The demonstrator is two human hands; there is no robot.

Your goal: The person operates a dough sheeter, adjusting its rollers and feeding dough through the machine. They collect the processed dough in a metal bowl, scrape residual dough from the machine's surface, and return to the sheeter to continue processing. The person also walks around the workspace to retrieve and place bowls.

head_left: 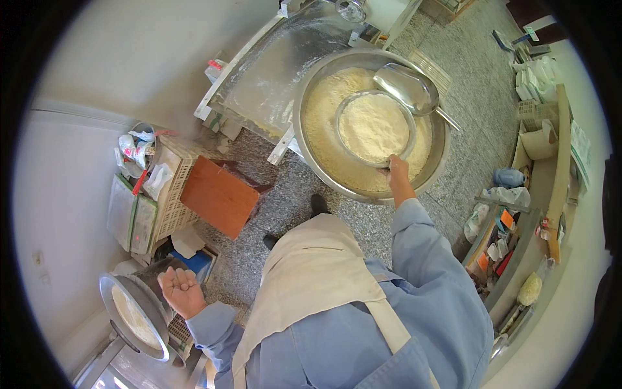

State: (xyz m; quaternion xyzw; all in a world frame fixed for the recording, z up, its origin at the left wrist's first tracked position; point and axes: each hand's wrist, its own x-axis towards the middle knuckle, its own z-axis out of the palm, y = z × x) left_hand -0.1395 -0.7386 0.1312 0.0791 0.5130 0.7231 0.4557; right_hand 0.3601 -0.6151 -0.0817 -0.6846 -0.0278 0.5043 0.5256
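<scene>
Powder work looks partway along, with the sieve well filled

The wide, round stainless-steel basin (300,129) already holds a broad bed of pale yellow powder (321,120), so a good part of the work seems done. Over that bed sits the round, metal-rimmed sieve (338,129), as it appears to be; its mesh is hidden under a full load of similar powder. That load seems to be what is left; how much has passed through cannot be told.

The right hand (396,172) has its grip closed on the sieve's near rim. The left hand (181,292) is turned up with fingers loosely curled, its grip slack and nothing visible in it, just beside a deep grey metal bowl (148,308) containing whitish powder.

The shiny metal scoop (408,91) lies unheld at the basin's far right, its handle jutting past the rim. Beyond the basin, the grey metal counter (272,71) is streaked with white dust.
</scene>
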